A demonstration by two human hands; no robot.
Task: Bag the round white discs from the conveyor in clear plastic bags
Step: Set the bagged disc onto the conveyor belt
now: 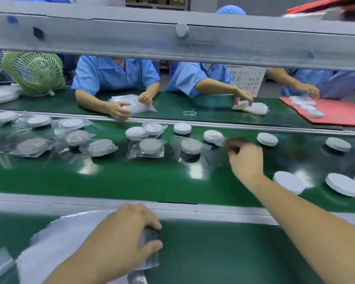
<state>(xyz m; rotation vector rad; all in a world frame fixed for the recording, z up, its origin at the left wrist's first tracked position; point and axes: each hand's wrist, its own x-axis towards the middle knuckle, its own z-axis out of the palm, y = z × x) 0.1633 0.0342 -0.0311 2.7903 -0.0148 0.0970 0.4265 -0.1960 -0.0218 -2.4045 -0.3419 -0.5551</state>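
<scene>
Bare round white discs lie on the green conveyor [131, 181]; one disc [212, 136] sits just left of my right hand [245, 160]. That hand reaches out over the belt, blurred, its loosely curled fingertips at the disc's right edge with nothing visibly in them. Other bare discs [267, 139] [288, 182] lie to the right. On the near bench my left hand [125, 238] rests on a stack of clear plastic bags [70, 238], fingers and thumb curled at the stack's right edge, pinching it.
Several bagged discs [150, 146] lie on the belt's left half. A grey overhead rail [172, 39] crosses the view. Across the belt, people in blue handle bags. A green fan [37, 72] stands far left, a red tray [336, 113] with discs far right.
</scene>
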